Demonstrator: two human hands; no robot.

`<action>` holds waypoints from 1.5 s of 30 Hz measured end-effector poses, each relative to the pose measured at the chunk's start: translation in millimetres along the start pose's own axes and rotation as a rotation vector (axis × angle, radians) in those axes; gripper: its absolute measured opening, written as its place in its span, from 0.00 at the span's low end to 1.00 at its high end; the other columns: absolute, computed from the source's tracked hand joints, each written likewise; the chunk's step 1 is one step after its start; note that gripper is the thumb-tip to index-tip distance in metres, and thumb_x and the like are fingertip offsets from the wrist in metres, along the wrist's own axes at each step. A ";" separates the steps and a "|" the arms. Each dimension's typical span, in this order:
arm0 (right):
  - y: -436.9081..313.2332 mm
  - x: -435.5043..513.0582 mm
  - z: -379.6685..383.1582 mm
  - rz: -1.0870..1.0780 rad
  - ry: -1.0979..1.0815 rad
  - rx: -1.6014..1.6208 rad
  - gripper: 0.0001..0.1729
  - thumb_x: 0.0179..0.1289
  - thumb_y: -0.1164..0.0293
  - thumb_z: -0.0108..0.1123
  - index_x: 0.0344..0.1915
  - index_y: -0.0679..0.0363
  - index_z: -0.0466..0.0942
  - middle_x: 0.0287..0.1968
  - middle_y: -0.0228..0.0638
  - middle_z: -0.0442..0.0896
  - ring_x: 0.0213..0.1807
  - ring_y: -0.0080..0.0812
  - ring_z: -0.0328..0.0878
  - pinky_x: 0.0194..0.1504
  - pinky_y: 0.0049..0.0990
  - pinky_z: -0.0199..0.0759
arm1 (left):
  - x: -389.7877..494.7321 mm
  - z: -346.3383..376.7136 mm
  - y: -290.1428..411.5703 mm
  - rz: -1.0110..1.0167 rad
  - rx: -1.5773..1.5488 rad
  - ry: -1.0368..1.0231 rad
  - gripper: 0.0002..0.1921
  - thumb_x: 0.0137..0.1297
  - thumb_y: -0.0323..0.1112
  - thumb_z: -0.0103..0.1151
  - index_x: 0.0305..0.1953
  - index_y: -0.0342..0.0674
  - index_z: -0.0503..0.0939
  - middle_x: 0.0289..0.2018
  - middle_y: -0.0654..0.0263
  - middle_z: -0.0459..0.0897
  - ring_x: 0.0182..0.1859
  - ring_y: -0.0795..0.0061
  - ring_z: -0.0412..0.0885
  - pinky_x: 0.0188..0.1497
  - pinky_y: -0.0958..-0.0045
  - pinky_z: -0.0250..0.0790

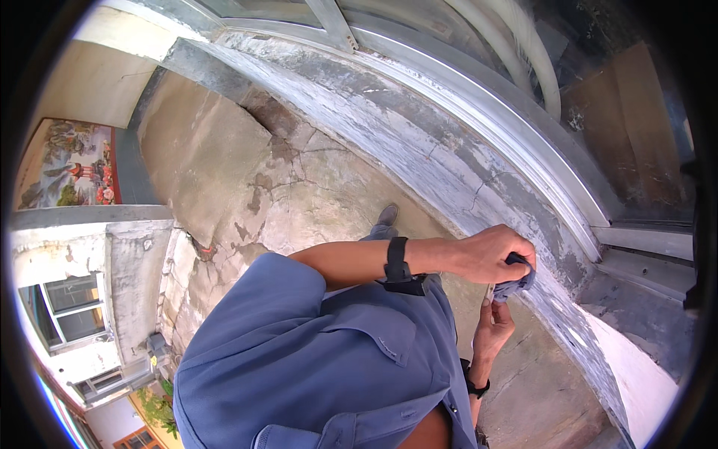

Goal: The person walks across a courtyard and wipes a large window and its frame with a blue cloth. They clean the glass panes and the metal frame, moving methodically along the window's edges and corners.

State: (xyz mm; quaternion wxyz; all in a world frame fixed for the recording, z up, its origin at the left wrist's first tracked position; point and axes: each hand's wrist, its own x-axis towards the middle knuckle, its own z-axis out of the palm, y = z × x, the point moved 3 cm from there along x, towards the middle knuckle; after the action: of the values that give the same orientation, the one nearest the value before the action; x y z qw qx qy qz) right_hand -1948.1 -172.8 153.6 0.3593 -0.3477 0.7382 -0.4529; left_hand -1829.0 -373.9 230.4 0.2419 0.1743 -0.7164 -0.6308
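Observation:
My left hand (493, 255) reaches across from the left with its fingers closed on a bunched dark blue cloth (513, 286). Just below it, my right hand (495, 328) pinches a small pale, flat piece (490, 293) between thumb and fingers, right against the cloth. What this piece is cannot be made out. Part of the cloth is hidden inside my left fingers. Black straps circle both wrists, and the left strap (397, 259) carries a dark block. Both hands are held up in front of a low wall.
The low, worn wall (426, 151) runs diagonally beside me under a metal-framed window (505, 129). Cracked concrete floor (252, 168) spreads to the left, with my shoe (388, 214) on it. A landscape picture (70, 163) and a building window (73, 308) are farther left.

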 end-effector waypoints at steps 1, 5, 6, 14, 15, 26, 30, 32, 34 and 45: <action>-9.3 5.2 -0.5 -0.025 0.016 0.006 0.15 0.76 0.76 0.69 0.59 0.70 0.87 0.43 0.37 0.92 0.44 0.24 0.86 0.52 0.29 0.80 | -21.7 -18.7 1.5 -0.102 -0.109 0.045 0.13 0.72 0.29 0.62 0.54 0.32 0.85 0.34 0.63 0.89 0.37 0.76 0.84 0.42 0.68 0.76; -61.2 25.2 19.1 -0.240 0.016 -0.013 0.15 0.76 0.76 0.70 0.59 0.70 0.87 0.48 0.37 0.92 0.45 0.27 0.86 0.54 0.29 0.80 | -100.8 -44.6 7.5 -0.430 -0.215 0.185 0.23 0.77 0.30 0.62 0.70 0.37 0.79 0.27 0.75 0.78 0.32 0.87 0.71 0.36 0.75 0.67; -76.2 30.0 30.1 -0.329 -0.035 -0.017 0.15 0.75 0.78 0.71 0.58 0.67 0.88 0.49 0.39 0.92 0.46 0.28 0.87 0.53 0.29 0.80 | -112.1 -41.9 11.0 -0.385 -0.224 0.179 0.25 0.79 0.32 0.62 0.74 0.38 0.77 0.26 0.77 0.76 0.31 0.88 0.69 0.35 0.76 0.64; -155.5 18.1 124.3 -0.566 -0.359 -0.056 0.16 0.72 0.82 0.71 0.58 0.62 0.90 0.52 0.41 0.93 0.51 0.36 0.90 0.54 0.31 0.81 | -157.8 -69.0 9.1 -0.196 -0.290 0.336 0.25 0.87 0.39 0.59 0.78 0.41 0.75 0.25 0.82 0.70 0.32 0.94 0.60 0.32 0.79 0.55; -160.9 15.7 131.1 -0.555 -0.372 -0.073 0.17 0.72 0.82 0.70 0.58 0.62 0.90 0.53 0.41 0.93 0.53 0.37 0.91 0.56 0.31 0.81 | -163.9 -75.0 7.4 -0.206 -0.269 0.345 0.23 0.87 0.40 0.59 0.76 0.40 0.78 0.29 0.81 0.76 0.32 0.94 0.61 0.32 0.79 0.57; -192.9 -48.8 271.0 -0.703 -0.317 -0.327 0.42 0.66 0.72 0.77 0.79 0.60 0.73 0.82 0.57 0.66 0.81 0.62 0.67 0.78 0.49 0.64 | -224.2 -178.9 1.8 -0.153 -0.339 0.799 0.20 0.88 0.43 0.57 0.69 0.39 0.84 0.36 0.74 0.86 0.38 0.92 0.75 0.37 0.80 0.72; -205.7 -35.6 319.6 -0.763 -0.417 -0.201 0.41 0.63 0.74 0.80 0.76 0.57 0.77 0.80 0.54 0.72 0.78 0.58 0.73 0.74 0.46 0.72 | -254.9 -219.2 1.6 -0.038 -0.358 0.969 0.22 0.88 0.45 0.57 0.71 0.38 0.83 0.34 0.75 0.85 0.36 0.92 0.74 0.35 0.78 0.72; -213.5 -27.5 344.7 -0.781 -0.436 -0.159 0.38 0.62 0.77 0.79 0.73 0.57 0.80 0.78 0.51 0.74 0.77 0.55 0.75 0.73 0.44 0.73 | -265.6 -235.7 1.2 0.004 -0.452 1.026 0.23 0.89 0.46 0.55 0.72 0.39 0.81 0.34 0.75 0.85 0.35 0.93 0.73 0.34 0.80 0.71; -221.9 -19.3 366.5 -0.795 -0.444 -0.124 0.34 0.62 0.80 0.78 0.69 0.58 0.83 0.76 0.50 0.77 0.74 0.52 0.78 0.71 0.42 0.75 | -280.1 -247.4 1.9 -0.050 -0.500 1.026 0.23 0.89 0.46 0.54 0.73 0.39 0.81 0.34 0.76 0.84 0.35 0.92 0.74 0.35 0.80 0.72; -266.1 92.8 432.3 -0.722 -0.205 0.147 0.18 0.80 0.76 0.65 0.64 0.70 0.82 0.67 0.47 0.85 0.68 0.40 0.82 0.70 0.35 0.73 | -329.9 -401.4 45.0 0.167 0.536 1.465 0.12 0.88 0.34 0.52 0.51 0.34 0.85 0.46 0.60 0.85 0.48 0.69 0.81 0.56 0.72 0.72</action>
State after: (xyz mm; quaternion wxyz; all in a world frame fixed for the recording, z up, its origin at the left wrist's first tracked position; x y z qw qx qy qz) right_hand -1579.0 -524.3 234.7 0.2722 -0.6022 0.4941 -0.5649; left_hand -1327.9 -513.3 268.1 0.6492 0.5439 -0.5129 -0.1404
